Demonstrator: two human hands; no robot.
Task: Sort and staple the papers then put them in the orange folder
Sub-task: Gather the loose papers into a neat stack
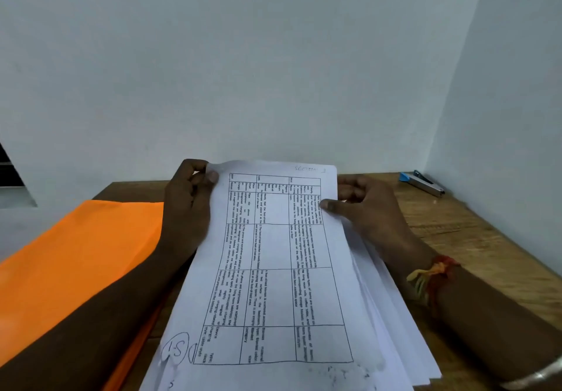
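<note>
holding the papers (374, 314) in front of you, you have the stack over the near middle of the table (462, 226), its long side running away from you. the top sheet (273, 269) shows a printed grid of text turned sideways, with a handwritten "s-1" circled at its near left corner. your left hand (185, 208) has its fingers curled at the far left corner of that top sheet, the thumb pinching the corner, which bends up slightly. your right hand (368, 208) clamps the far right edge of the stack: the thumb presses on the top sheet's margin and the other fingers reach behind the papers. the lower sheets fan out to the right beside your right forearm. a knotted thread band (431, 281) in red, orange and yellow circles your right wrist. the orange folder (76, 263) lies flat on the left, just beside the papers and partly under your left forearm. the stapler (422, 183), silver with a blue end, rests at the table's far right corner, well apart from both hands, close to the pale wall (273, 56).
</note>
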